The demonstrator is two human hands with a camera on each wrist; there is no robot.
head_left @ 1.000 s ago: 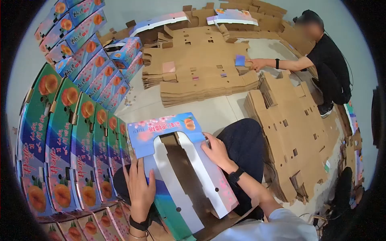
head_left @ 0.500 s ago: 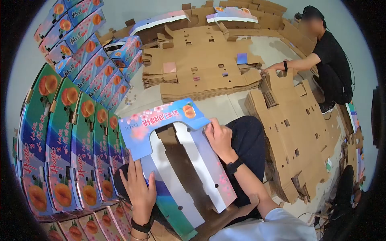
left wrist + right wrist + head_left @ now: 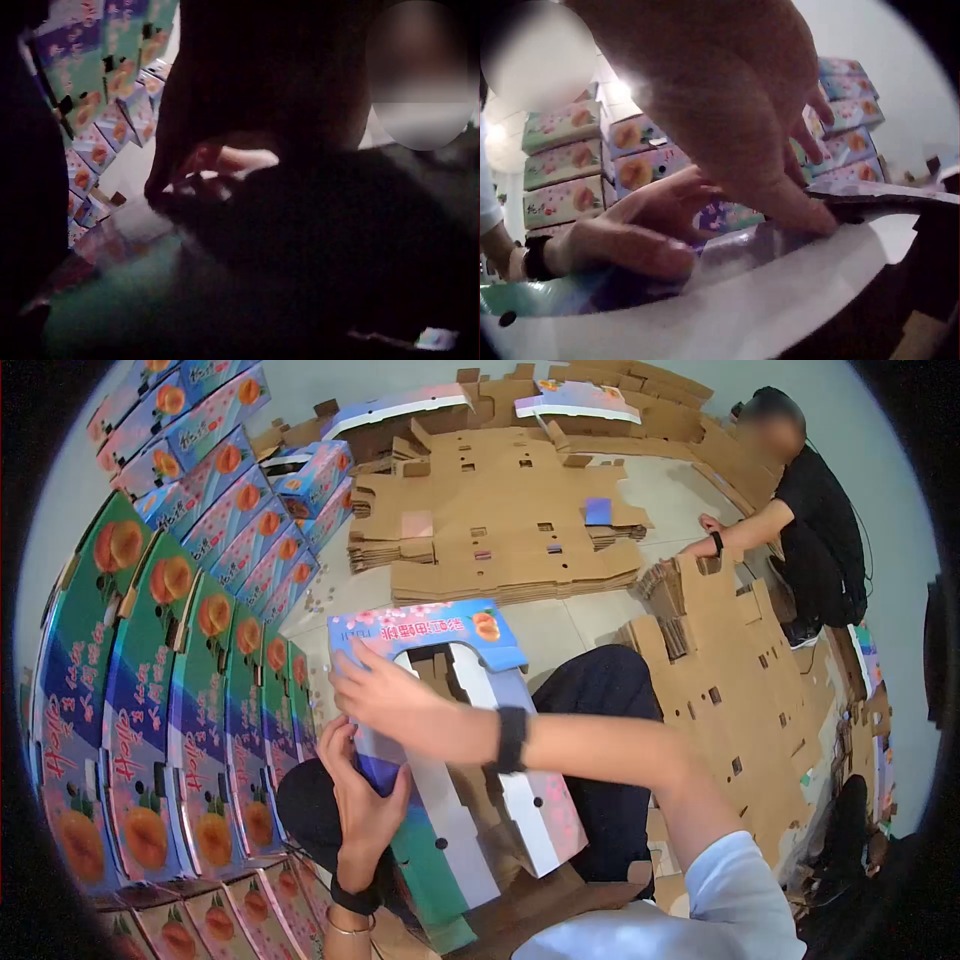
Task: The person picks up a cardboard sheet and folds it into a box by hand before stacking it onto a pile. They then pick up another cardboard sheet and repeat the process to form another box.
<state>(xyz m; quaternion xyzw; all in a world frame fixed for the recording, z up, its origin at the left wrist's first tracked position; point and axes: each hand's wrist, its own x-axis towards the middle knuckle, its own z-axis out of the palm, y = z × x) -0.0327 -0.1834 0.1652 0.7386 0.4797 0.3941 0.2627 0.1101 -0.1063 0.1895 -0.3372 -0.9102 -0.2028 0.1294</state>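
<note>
A printed cardboard fruit box (image 3: pixel 446 828) with a long opening in its top lies across the person's lap. Its blue end flap (image 3: pixel 420 622) carries pink blossoms and a peach picture. The left hand (image 3: pixel 365 795) grips the box's left side, with the thumb on the side panel and the fingers toward the outer face. Across the box reaches the right hand (image 3: pixel 395 700), its fingers spread over the left end of the flap. In the right wrist view, the right thumb (image 3: pixel 806 214) lies along the box edge, beside the left hand (image 3: pixel 622 240). The left wrist view is mostly dark.
Finished printed boxes (image 3: pixel 140 690) stand in rows on the left, with more stacked boxes (image 3: pixel 235 490) behind. Flat brown cardboard stacks (image 3: pixel 500 490) lie ahead, and another stack (image 3: pixel 725 700) lies to the right. Another person (image 3: pixel 820 520) crouches at the back right.
The right hand has left the box's right side and crossed to the flap's left end. The left hand now grips the side more firmly. The crouching person's arm has moved toward the right stack.
</note>
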